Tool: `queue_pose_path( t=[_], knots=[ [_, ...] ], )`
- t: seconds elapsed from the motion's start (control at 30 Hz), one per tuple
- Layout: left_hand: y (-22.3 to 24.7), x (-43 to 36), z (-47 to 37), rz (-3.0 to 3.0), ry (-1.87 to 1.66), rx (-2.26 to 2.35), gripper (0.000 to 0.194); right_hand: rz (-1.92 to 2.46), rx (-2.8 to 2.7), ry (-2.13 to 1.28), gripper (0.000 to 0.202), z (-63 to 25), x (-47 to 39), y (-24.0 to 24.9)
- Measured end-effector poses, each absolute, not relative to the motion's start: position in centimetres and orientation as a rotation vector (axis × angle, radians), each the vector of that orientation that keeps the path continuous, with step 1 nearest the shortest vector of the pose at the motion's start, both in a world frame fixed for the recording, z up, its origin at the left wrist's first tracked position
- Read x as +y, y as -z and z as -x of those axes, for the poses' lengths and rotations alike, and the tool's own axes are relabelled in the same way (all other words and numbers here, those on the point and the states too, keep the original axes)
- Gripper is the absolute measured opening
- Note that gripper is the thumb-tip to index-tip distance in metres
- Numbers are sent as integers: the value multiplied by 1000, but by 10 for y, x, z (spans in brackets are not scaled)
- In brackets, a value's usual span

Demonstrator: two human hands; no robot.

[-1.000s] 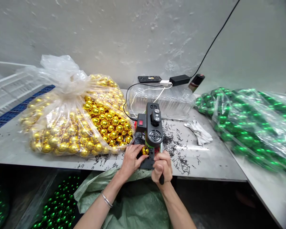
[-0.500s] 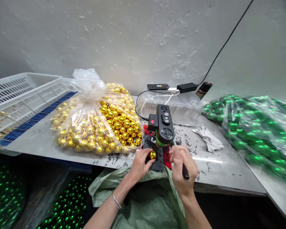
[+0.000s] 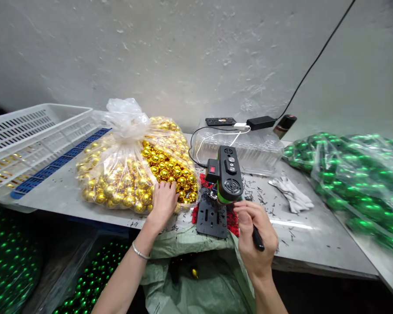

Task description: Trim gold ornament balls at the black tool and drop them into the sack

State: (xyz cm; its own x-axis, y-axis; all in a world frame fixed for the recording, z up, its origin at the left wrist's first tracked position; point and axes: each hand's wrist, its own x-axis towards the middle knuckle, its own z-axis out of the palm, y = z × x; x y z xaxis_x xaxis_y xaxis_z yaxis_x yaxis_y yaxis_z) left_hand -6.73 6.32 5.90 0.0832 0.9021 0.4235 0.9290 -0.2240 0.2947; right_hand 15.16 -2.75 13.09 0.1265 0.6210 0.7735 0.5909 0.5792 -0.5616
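Observation:
My left hand [image 3: 164, 201] reaches into the torn opening of a clear plastic bag [image 3: 126, 131] full of shiny gold balls [image 3: 163, 168]; its fingertips are hidden among the balls. My right hand [image 3: 257, 231] is closed round a black pen-like tool [image 3: 257, 239], beside the front of a black machine head [image 3: 231, 174]. Beneath that head lies a slotted black plate [image 3: 211, 220] with no ball on it. A gold ball [image 3: 194, 273] is in the open mouth of a green sack [image 3: 203, 290] below the table edge.
White crate [image 3: 52, 126] at left, green balls in bags [image 3: 356, 174] at right and lower left. A white glove [image 3: 291, 195], clear plastic trays [image 3: 258, 150], a power adapter [image 3: 261, 122] and cables lie around the machine. Dark scraps litter the table.
My left hand has moved left from the plate to the gold balls. The ball it held there is gone from the plate, and a gold ball now shows in the sack. My right hand stays near the machine.

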Motion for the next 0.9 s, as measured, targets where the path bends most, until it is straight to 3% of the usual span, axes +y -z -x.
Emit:
queue_pose_path(
  t=[0.07, 0.17, 0.37, 0.47, 0.73, 0.9],
  knots=[
    [-57, 72, 69, 2309, 791, -1956, 20, 1044, -1519, -4, 9, -153, -29, -129],
    [-62, 67, 72, 2357, 1136, -2012, 26, 1007, -1492, 51, 11, -154, -31, -126],
    [-76, 37, 56, 2388, 2613, -2515, 55, 971, -1518, 80, 20, -148, -31, -127],
    [-62, 26, 36, 2111, 3089, -2670, 59, 970, -1524, 83, 21, -148, -31, -127],
    [-33, 16, -3, 1928, 3190, -2666, 49, 973, -1585, 130, 22, -151, -32, -124],
    [-31, 20, -11, 1983, 2827, -2832, 60, 972, -1607, 134, 20, -154, -32, -118]
  ],
)
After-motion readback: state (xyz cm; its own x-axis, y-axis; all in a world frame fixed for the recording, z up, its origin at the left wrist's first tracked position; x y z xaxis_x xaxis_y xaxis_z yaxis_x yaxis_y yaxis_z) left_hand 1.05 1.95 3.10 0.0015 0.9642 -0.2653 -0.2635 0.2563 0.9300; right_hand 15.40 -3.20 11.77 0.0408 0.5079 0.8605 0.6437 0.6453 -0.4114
